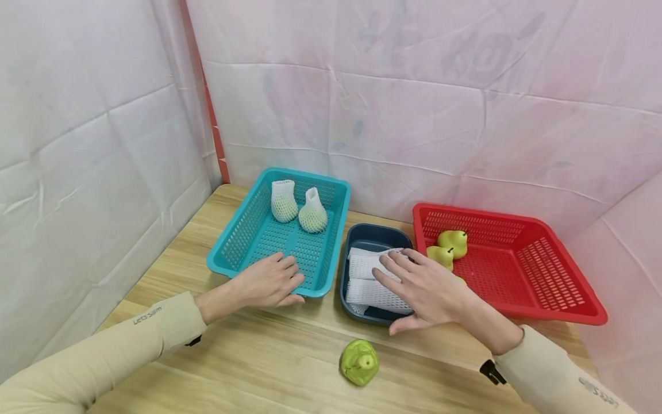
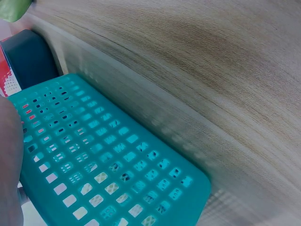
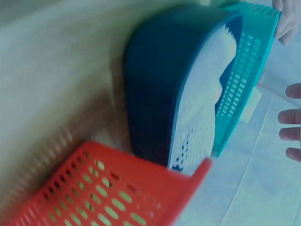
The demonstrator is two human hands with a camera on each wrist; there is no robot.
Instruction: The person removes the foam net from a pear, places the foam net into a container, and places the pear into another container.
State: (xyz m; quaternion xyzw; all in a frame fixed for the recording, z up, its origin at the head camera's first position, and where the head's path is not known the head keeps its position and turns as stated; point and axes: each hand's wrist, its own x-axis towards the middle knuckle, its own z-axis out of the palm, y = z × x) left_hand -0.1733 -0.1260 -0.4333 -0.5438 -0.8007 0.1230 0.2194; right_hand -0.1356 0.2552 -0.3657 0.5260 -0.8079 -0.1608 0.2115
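Note:
My left hand (image 1: 271, 280) rests at the front rim of a teal basket (image 1: 219, 261), fingers loosely bent over it. Two pears in white foam nets, one at the left (image 1: 284, 202) and one at the right (image 1: 312, 213), stand inside that basket. With fingers spread, my right hand (image 1: 426, 287) hovers over a dark blue box (image 1: 380, 234). White foam net sleeves (image 1: 374, 293) lie in the box, partly hidden by the hand. A green pear (image 1: 360, 362) sits on the table in front of the box, stem towards me.
To the right stands a red basket (image 1: 517, 276) with a few yellow-green pears (image 1: 453, 244) at its left end. The wooden table (image 1: 269, 368) runs back to a pale cloth wall (image 1: 393, 115); another cloth (image 1: 103, 144) hangs at the left.

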